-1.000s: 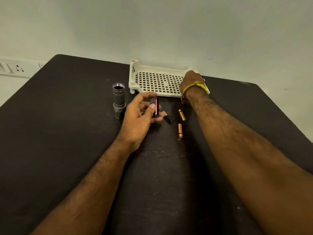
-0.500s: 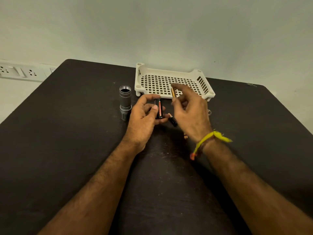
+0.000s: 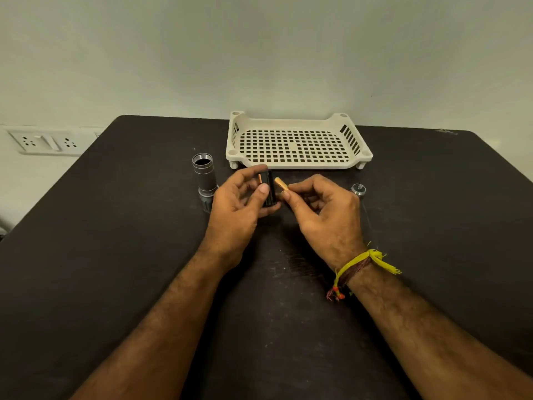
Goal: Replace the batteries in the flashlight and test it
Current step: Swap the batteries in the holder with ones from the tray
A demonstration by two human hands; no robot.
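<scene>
No legible writing on battery holder (image 3: 267,188) or battery (image 3: 279,183)

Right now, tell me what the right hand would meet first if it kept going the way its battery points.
The right hand aims its battery up-left at the black battery holder in the left hand. That holder comes first; the gap looks tiny, depth unclear.

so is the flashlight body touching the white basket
Apart. The head view shows the flashlight body standing upright left of the white basket, with a strip of dark table plainly visible between them.
</scene>
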